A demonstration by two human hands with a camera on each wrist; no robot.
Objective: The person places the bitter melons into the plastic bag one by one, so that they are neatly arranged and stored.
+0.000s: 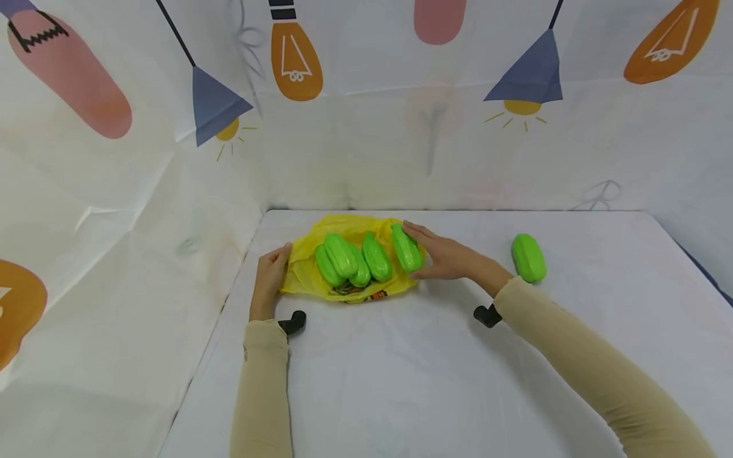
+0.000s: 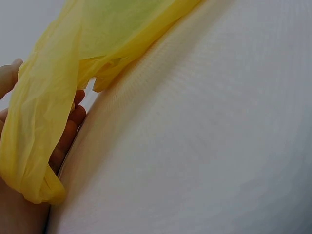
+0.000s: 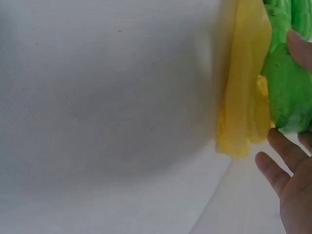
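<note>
A yellow plastic bag (image 1: pixel 303 270) lies spread at the back left of the table, with several bright green ridged fruit-like pieces (image 1: pixel 340 256) clustered on it. My left hand (image 1: pixel 272 280) grips the bag's left end; in the left wrist view the yellow film (image 2: pixel 41 112) passes between thumb and fingers. At the bag's right end, my right hand (image 1: pixel 443 254) holds one green piece (image 1: pixel 406 248) between thumb and fingers. The right wrist view shows the thumb on this green piece (image 3: pixel 290 97) and fingertips at its lower end, close beside the bag's edge.
Another green piece (image 1: pixel 529 257) lies alone on the white table (image 1: pixel 389 375), to the right beyond my right forearm. A printed white cloth (image 1: pixel 366 152) hangs behind the table and along its left side. Black wrist mounts (image 1: pixel 293 322) stick out from both sleeves.
</note>
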